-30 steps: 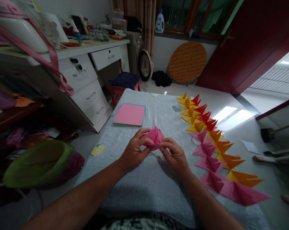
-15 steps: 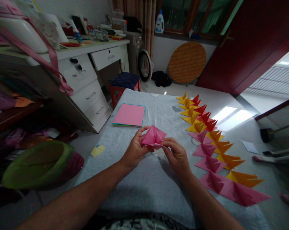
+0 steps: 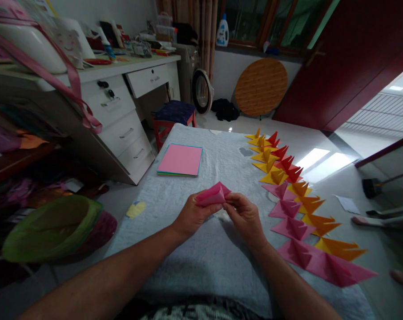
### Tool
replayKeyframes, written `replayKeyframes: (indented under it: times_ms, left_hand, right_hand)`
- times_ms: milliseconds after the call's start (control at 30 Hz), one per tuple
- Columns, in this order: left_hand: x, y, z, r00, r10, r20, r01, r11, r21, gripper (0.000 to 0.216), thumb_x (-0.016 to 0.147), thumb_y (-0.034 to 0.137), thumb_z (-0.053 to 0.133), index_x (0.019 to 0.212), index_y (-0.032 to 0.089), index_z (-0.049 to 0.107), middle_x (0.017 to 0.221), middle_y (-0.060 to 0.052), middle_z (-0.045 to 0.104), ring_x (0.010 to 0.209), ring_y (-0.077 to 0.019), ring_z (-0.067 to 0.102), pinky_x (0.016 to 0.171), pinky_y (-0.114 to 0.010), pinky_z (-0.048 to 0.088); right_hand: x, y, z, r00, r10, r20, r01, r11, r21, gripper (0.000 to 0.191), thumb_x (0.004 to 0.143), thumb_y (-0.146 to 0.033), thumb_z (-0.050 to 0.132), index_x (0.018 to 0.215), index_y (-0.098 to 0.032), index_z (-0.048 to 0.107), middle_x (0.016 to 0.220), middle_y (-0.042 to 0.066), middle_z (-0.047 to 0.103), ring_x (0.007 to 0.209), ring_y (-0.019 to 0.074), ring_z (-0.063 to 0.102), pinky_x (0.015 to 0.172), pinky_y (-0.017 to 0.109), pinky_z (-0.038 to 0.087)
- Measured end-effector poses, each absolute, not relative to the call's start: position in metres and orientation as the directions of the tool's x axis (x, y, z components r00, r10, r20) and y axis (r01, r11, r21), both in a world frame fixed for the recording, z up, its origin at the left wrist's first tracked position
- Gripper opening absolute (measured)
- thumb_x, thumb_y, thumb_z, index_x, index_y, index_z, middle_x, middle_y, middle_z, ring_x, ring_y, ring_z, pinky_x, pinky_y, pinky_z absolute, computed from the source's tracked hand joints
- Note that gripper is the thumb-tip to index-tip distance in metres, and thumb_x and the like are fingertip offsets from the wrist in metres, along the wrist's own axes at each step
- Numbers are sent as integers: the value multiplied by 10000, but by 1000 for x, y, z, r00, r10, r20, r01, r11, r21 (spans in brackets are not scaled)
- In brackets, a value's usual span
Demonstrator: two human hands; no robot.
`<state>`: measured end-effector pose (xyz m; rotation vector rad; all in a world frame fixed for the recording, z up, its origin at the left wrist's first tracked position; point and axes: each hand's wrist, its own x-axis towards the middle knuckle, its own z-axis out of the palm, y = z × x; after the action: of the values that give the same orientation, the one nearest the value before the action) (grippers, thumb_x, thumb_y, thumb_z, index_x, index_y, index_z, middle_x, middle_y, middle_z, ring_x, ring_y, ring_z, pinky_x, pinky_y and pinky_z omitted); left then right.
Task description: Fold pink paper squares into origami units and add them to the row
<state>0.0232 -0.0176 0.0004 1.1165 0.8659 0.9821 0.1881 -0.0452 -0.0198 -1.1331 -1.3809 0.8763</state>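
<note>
The person holds a small pink folded paper (image 3: 212, 195) above the middle of the table (image 3: 195, 266), which is spread with a pale cloth. The left hand (image 3: 191, 216) is wrapped round the paper's left end, its fingers bent behind and the thumb lying along the near side; part of that grip is hidden by the paper. The right hand (image 3: 244, 216) pinches the other end between thumb and forefinger, the tips nearly closed, the remaining fingers curled in.

Near the table's left edge, toward the far left corner, lies a stack of square sheets (image 3: 180, 160) — pink on top, with blue and green showing at its borders. Two rows of folded pieces run along the right edge: yellow pieces (image 3: 267, 166) and red pieces (image 3: 286, 163) toward the far right corner, pink pieces (image 3: 292, 227) and orange pieces (image 3: 321, 222) toward the near right one. Beyond the far edge stands a stool (image 3: 175, 112) with a dark top.
</note>
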Motion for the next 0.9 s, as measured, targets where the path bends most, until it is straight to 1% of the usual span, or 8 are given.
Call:
replayKeyframes:
  times_ms: [67,133,300,367,433,500,633,900]
  left_hand:
    - [23,-19,3,332,943,-22,-117,64,991,302,730,351,834,924,134,749,854,-33,733,806,-186,643,792,-305,499]
    - [23,-19,3,336,942,5,-86,25,996,268,754,364,810,887,139,747,821,-19,721,777,-178,633,777,-305,497]
    - [23,-18,-1,336,942,21,-33,-10,999,319,777,419,767,650,147,659,577,39,575,560,-108,500,589,-245,438]
    - [23,-17,-1,323,945,43,3,-47,999,277,782,401,762,689,155,677,613,29,608,590,-122,530,609,-252,457]
    - [22,-17,0,304,947,100,51,-121,991,197,792,360,759,791,168,716,734,0,681,692,-154,594,692,-278,492]
    - [22,-18,1,291,943,160,113,-200,973,129,803,311,747,817,186,718,799,-11,697,750,-168,613,734,-288,494]
    - [21,-18,0,299,930,213,203,-280,938,139,816,249,713,710,189,645,706,17,620,682,-144,570,660,-255,446]
    - [20,-17,-3,370,898,238,280,-353,893,209,862,280,680,701,179,593,698,32,556,683,-130,543,646,-247,395]
  right_hand:
    - [188,-45,-16,19,949,315,236,302,-924,45,867,-235,652,901,-218,676,793,10,694,720,152,643,693,275,509]
    - [188,-45,-12,-2,932,364,308,346,-886,55,871,-218,631,840,-215,677,742,0,648,677,142,595,646,267,476]
    - [188,-45,-4,-22,888,458,367,434,-823,125,899,-211,595,806,-220,678,725,-1,577,666,141,544,620,269,448]
    - [188,-45,-2,-31,882,471,375,447,-812,138,906,-207,585,796,-218,667,724,-1,565,667,142,536,620,269,446]
    - [187,-45,-2,-30,879,476,388,449,-805,124,904,-199,586,804,-216,657,728,-4,556,667,140,529,623,269,443]
    - [186,-46,-2,-28,878,478,410,446,-795,84,891,-196,606,823,-215,652,734,-9,549,667,139,526,628,270,439]
    - [186,-46,-1,-31,870,492,430,456,-779,62,877,-183,623,827,-211,645,750,-8,550,684,142,537,643,272,440]
    - [187,-47,3,-4,872,489,377,454,-807,105,893,-175,592,803,-217,626,736,-12,545,678,141,530,631,273,435]
